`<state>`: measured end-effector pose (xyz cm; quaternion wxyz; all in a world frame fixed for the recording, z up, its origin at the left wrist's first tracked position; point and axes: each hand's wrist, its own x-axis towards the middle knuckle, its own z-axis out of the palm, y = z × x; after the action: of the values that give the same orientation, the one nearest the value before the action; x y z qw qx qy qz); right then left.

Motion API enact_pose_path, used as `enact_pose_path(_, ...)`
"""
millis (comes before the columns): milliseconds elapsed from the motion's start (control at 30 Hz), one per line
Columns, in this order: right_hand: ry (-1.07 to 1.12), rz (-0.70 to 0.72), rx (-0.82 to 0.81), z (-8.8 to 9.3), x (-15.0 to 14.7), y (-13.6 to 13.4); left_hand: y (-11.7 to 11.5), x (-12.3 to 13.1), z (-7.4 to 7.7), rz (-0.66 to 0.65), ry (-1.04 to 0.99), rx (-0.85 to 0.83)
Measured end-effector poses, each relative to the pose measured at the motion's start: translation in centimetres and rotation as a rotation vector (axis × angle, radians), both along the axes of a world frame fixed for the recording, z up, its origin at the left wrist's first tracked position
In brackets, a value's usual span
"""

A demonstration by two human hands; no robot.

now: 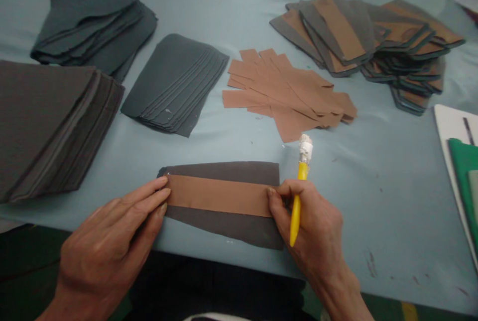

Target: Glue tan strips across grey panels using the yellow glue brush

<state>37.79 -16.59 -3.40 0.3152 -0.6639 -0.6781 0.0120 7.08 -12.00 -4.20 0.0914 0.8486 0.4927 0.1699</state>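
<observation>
A tan strip (220,196) lies lengthwise across a dark grey piece (231,229) near the table's front edge. My left hand (115,236) rests its fingertips on the strip's left end, fingers pressed together. At the strip's right end, thumb and index finger of my right hand (313,221) pinch the corner. The same hand also holds a yellow-handled brush (295,216), its white-coated bristles pointing up and away from me. A dark layer peeks out at the grey piece's upper left corner.
Behind lie loose tan strips (291,87) and a dark green stack (175,82). Another green stack (93,17) and a thick grey stack (45,122) are at left. Grey pieces bearing tan strips (339,32) pile up at back right. A white board (442,127) with green material sits far right.
</observation>
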Motion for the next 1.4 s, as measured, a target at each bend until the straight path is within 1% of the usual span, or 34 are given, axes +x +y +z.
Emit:
enact_pose_path(133, -0.039, -0.017, 0.008, -0.24, 0.01, 0.02, 0.36, -0.01, -0.21, -0.044, -0.004, 0.095)
enact_pose_path(200, -0.049, -0.023, 0.022, -0.39, -0.02, 0.04, 0.37, -0.02, -0.26, -0.059, 0.002, 0.111)
enact_pose_path(400, -0.069, -0.038, 0.042, -0.67, -0.10, 0.12, 0.12, 0.06, -0.26, -0.032, -0.008, 0.104)
enact_pose_path(700, -0.065, -0.051, 0.055, -0.73, -0.20, 0.07, 0.36, 0.42, -0.05, -0.068, 0.008, 0.153)
enact_pose_path(900, -0.114, -0.072, 0.055, -0.78, -0.20, 0.07, 0.42, 0.35, -0.27, -0.063, -0.002, 0.160)
enact_pose_path(1100, -0.134, -0.087, 0.063, -0.73, -0.10, 0.04, 0.57, 0.67, -0.13, -0.072, -0.023, 0.191)
enact_pose_path(1400, -0.185, -0.094, 0.055, -0.82, 0.06, -0.06, 0.44, 0.76, -0.11, -0.076, -0.027, 0.184)
